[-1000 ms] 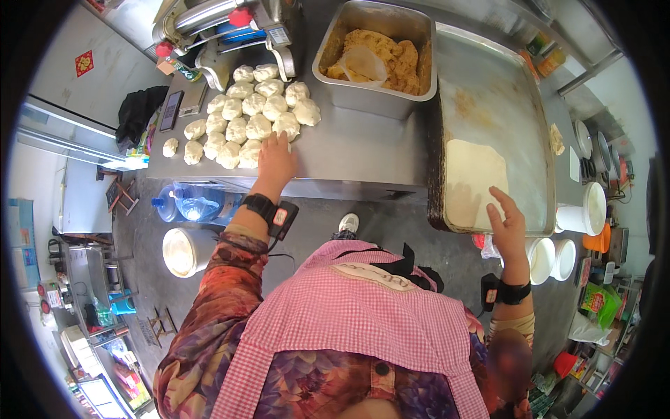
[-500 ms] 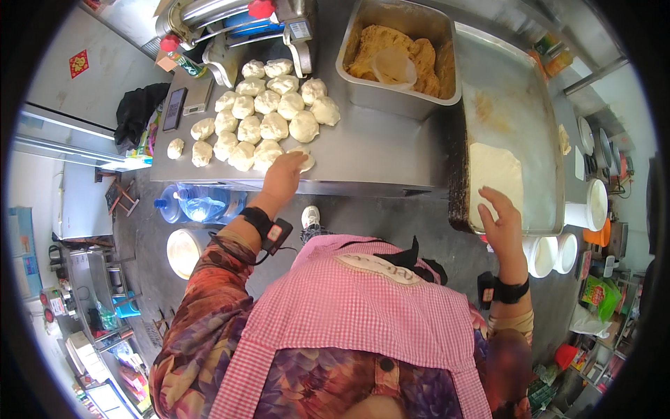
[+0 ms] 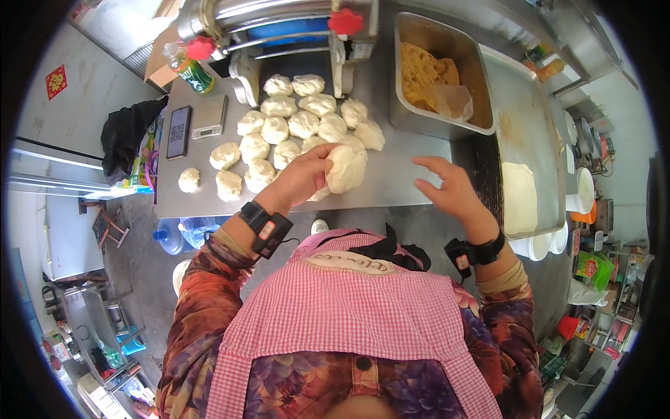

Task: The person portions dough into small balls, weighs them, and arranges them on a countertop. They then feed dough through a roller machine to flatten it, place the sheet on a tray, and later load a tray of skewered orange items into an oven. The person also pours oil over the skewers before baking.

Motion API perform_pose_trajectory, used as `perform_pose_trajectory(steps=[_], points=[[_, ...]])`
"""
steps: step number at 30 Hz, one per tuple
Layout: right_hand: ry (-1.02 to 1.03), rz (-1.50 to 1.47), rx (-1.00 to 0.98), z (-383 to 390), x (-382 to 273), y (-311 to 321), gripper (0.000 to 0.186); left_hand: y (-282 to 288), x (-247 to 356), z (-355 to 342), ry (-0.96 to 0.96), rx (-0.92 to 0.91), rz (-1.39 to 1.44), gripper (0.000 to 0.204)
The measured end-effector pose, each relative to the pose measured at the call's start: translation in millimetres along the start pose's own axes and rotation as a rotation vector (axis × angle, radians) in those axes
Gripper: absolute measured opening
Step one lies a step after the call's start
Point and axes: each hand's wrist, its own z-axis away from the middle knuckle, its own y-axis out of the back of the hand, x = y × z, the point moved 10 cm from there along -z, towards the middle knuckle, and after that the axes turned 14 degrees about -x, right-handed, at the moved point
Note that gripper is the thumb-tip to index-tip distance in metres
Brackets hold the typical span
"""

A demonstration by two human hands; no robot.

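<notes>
A pale, slightly flattened dough ball (image 3: 347,170) is pinched between the thumb and fingers of my left hand (image 3: 305,178), lifted above the near edge of the steel table. My right hand (image 3: 449,187) hovers to the right of it, fingers and thumb apart, holding nothing. Behind and left of the held piece sit several more dough balls (image 3: 303,124) in loose rows; my left hand hides some of them. A single small dough ball (image 3: 189,180) lies apart at the left. On the large tray (image 3: 520,119) at the right rests a flat white dough sheet (image 3: 520,199).
A steel pan (image 3: 447,119) holds brown filling and a translucent scraper. At the back stands a roller machine (image 3: 279,28) with red knobs. A phone (image 3: 179,131), a small scale (image 3: 209,117) and a green bottle (image 3: 192,70) stand left. White buckets (image 3: 581,192) are at the right.
My left hand has picked up a dough ball from the front of the group and raised it rightward. My right hand has come left from over the tray to above the table.
</notes>
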Motion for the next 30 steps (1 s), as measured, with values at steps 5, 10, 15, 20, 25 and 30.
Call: perform_pose_trajectory(steps=[5,10,15,20,25,30], points=[[0.095,-0.285,-0.078,-74,-50,-47,0.085,-21,54,18,-0.128,-0.035,0.104,0.056],[0.160,-0.653,-0.060,-110,-85,-67,0.087,-15,77,19,-0.223,0.150,-0.040,0.044],[0.176,-0.932,-0.053,-126,-95,-60,0.060,-24,96,32,-0.150,0.029,-0.148,0.046],[0.094,-0.912,-0.072,-142,-96,-53,0.042,-34,121,46,-0.243,0.075,-0.522,0.043],[0.132,-0.875,-0.233,-151,-119,-53,0.041,-10,128,50,-0.147,0.133,-0.347,0.040],[0.239,-1.418,-0.382,-155,-145,-52,0.042,-8,149,55,-0.232,0.052,-0.146,0.038]])
